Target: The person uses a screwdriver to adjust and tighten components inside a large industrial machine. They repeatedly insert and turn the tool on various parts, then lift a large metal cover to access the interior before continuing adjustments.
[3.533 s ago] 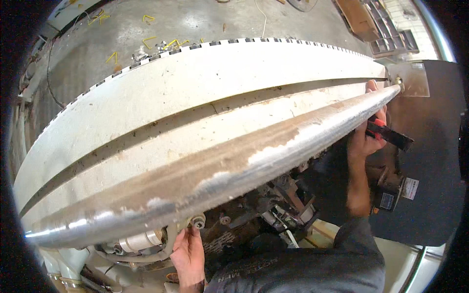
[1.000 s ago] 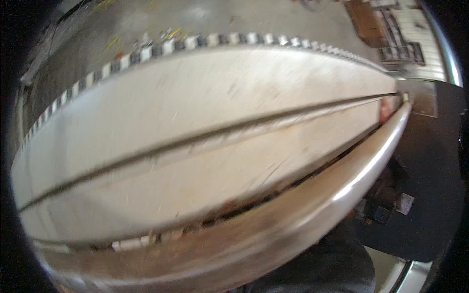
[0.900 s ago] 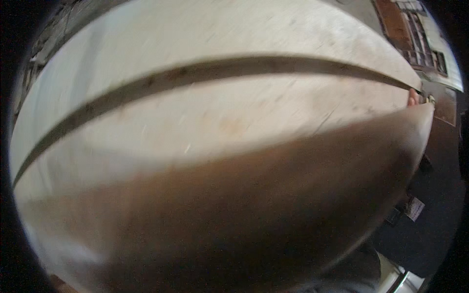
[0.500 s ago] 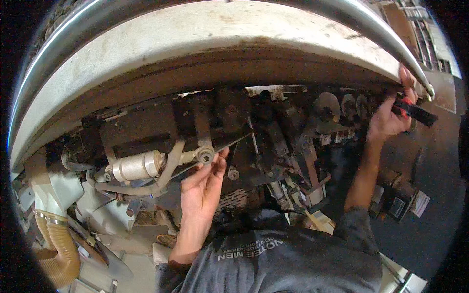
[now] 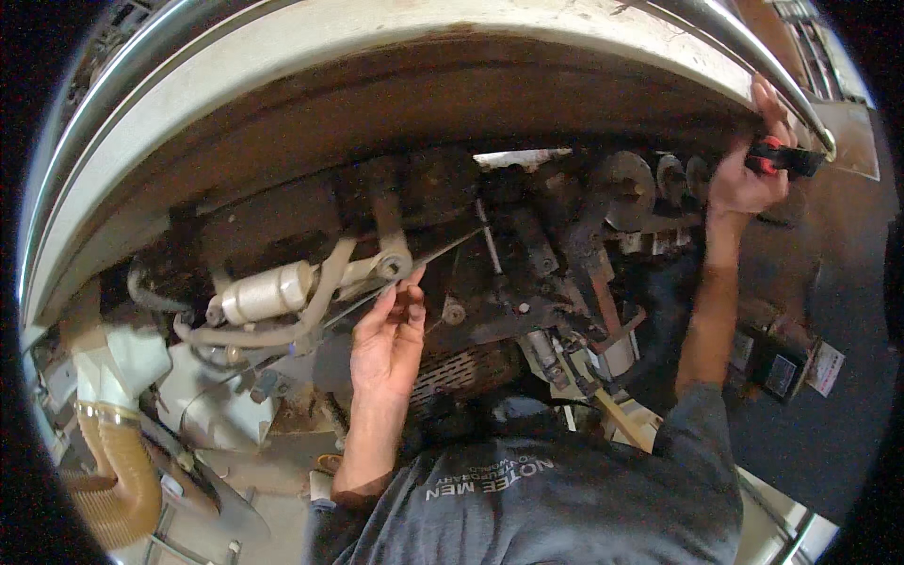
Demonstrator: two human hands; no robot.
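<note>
- Head view looks up under a raised cream-coloured machine top (image 5: 377,56), whose chrome edge rail (image 5: 744,47) arcs across the upper right of the frame; lifted this way, it leaves the mechanism beneath open to reach.
- Right hand (image 5: 749,169), at the upper right, is pressed up against the underside of that rail, apparently propping the top. Its fingers are curled around a red-and-black handled tool (image 5: 786,158), so it is closed on the tool while bracing.
- Left hand (image 5: 388,334), at the centre of the frame, reaches up into the works with its fingers loosely extended, mostly open. The fingertips (image 5: 410,281) meet a thin metal rod (image 5: 414,268) that slants up toward the right, just beside a round pivot boss (image 5: 391,266). Whether it pinches the rod or only touches it I cannot tell.
- Left of the boss, a pale metal cylinder (image 5: 264,294) lies nearly level, linked to a cream lever arm (image 5: 325,282) that curves down toward the left; the hand sits where these linkages join.
- Right of centre, dark, grimy shafts and a round pulley (image 5: 626,188) sit under the top.
- A ribbed tan hose (image 5: 118,471) hangs at the lower left, well apart from both hands.
- The person's grey shirt (image 5: 546,499) fills the lower centre, showing that they are leaning in close below the opening.
</note>
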